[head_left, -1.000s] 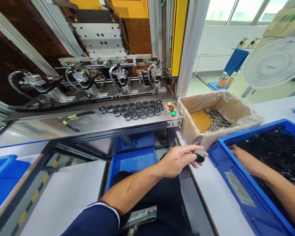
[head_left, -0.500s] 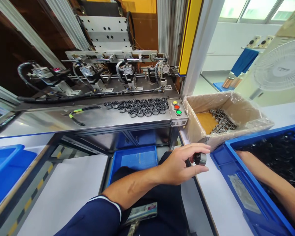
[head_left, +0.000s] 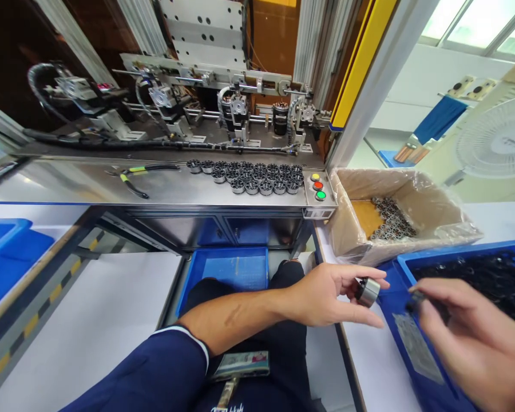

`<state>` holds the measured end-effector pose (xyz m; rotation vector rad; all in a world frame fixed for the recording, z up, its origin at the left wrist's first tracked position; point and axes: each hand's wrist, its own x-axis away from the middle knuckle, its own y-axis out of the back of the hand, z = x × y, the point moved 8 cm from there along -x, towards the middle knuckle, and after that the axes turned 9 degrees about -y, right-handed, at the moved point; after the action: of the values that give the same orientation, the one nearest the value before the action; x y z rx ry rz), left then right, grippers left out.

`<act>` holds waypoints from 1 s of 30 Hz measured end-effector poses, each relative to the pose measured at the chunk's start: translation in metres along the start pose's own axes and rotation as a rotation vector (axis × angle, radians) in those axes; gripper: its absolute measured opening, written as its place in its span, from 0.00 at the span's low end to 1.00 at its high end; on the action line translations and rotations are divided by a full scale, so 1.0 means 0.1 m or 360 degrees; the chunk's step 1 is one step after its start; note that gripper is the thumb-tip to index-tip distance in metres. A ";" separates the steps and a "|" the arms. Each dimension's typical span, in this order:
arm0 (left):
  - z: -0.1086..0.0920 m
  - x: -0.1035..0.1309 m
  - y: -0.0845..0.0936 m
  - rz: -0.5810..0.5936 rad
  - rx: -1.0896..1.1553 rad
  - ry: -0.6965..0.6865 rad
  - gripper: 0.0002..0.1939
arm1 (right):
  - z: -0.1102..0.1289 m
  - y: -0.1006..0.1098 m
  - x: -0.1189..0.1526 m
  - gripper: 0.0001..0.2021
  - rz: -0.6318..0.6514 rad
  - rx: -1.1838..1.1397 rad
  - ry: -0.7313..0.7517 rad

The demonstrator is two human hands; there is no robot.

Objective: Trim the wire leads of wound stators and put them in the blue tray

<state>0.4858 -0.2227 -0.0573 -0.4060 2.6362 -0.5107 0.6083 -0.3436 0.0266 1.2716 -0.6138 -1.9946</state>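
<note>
At the far left a blue bin (head_left: 8,252) sits low, apart from both hands. Next comes the metal counter (head_left: 77,183), where green-and-black cutters (head_left: 133,178) lie with handles spread, probably left to one side to keep them off the parts. To their right, dark-cored ring parts (head_left: 264,180) stand in close rows, likely packed together to save room and stop short of the button panel (head_left: 320,186), whose three buttons are uncovered. Below and in front, the left hand (head_left: 326,294) holds one silver-banded ring part (head_left: 369,292) over the edge of the white counter (head_left: 369,357); its grip is on the part with the fingers, while the thumb stands off beneath, which seems to leave the piece's outer side exposed. Behind it is the plastic-lined carton (head_left: 343,229), with many loose parts (head_left: 392,220) gathered on its floor; the liner presumably keeps them off the cardboard. Rightmost, the right hand (head_left: 467,332) is blurred, its grip closed on a small black piece (head_left: 416,298) between thumb and fingertips, near the left hand but not touching it. The blue crate (head_left: 403,266) of jumbled black pieces (head_left: 476,277) stands just behind, apparently within easy reach.
</note>
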 end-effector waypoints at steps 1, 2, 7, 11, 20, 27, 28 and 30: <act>0.03 0.00 -0.03 -0.0005 0.0061 0.0025 0.44 | 0.21 -0.09 0.03 0.08 0.0074 -0.0111 0.0060; 0.06 0.00 -0.06 -0.0007 0.0108 0.0039 0.45 | 0.37 -0.15 0.04 0.07 0.0121 -0.0199 0.0112; 0.08 -0.02 -0.11 -0.0005 0.0040 -0.0031 0.43 | 0.56 -0.22 0.05 0.11 0.0142 -0.0201 0.0246; 0.01 -0.02 -0.05 -0.0048 -0.0197 -0.0130 0.41 | 0.51 -0.23 0.10 0.18 0.0231 -0.0148 0.0332; 0.00 0.01 -0.04 -0.0041 -0.0092 -0.0047 0.40 | 0.67 -0.23 0.11 0.30 0.0146 0.0128 0.0661; 0.07 0.04 -0.05 -0.0067 0.0178 0.0112 0.42 | 0.66 -0.23 0.17 0.26 0.0150 0.0216 0.0714; 0.07 0.05 -0.05 -0.0073 0.0180 0.0119 0.42 | 0.67 -0.23 0.17 0.26 0.0155 0.0207 0.0717; 0.06 0.06 -0.04 -0.0074 0.0159 0.0124 0.41 | 0.68 -0.23 0.16 0.26 0.0156 0.0164 0.0709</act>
<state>0.4840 -0.2299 -0.0625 -0.4251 2.6672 -0.6837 0.5348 -0.3389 0.0294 1.6491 -0.5496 -1.5441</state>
